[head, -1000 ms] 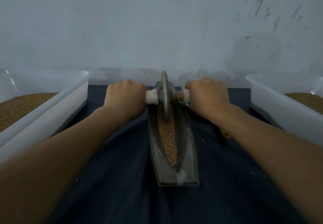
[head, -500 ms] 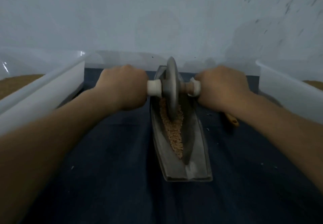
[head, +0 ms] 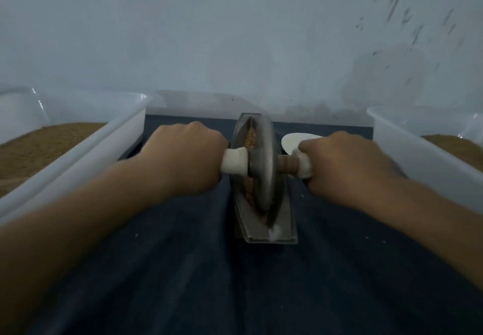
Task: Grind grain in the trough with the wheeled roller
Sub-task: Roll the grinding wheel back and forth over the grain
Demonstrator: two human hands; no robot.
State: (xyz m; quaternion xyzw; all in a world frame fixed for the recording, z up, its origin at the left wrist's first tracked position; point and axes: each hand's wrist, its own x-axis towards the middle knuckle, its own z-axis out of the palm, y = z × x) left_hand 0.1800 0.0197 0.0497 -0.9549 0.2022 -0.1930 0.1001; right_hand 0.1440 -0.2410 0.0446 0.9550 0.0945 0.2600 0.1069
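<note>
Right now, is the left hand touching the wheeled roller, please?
Touching: the head view shows the left hand gripping the white handle of the wheeled roller.

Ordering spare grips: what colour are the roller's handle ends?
The roller has white handle ends; best in head view.

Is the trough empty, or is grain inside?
Not empty: tan grain lies along the groove of the trough, beside the roller.

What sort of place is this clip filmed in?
Probably an indoor workbench set up for hand milling: a metal trough with a wheeled roller on a dark cloth, between a left tub and right tub holding brown grain, against a plain wall.
</note>
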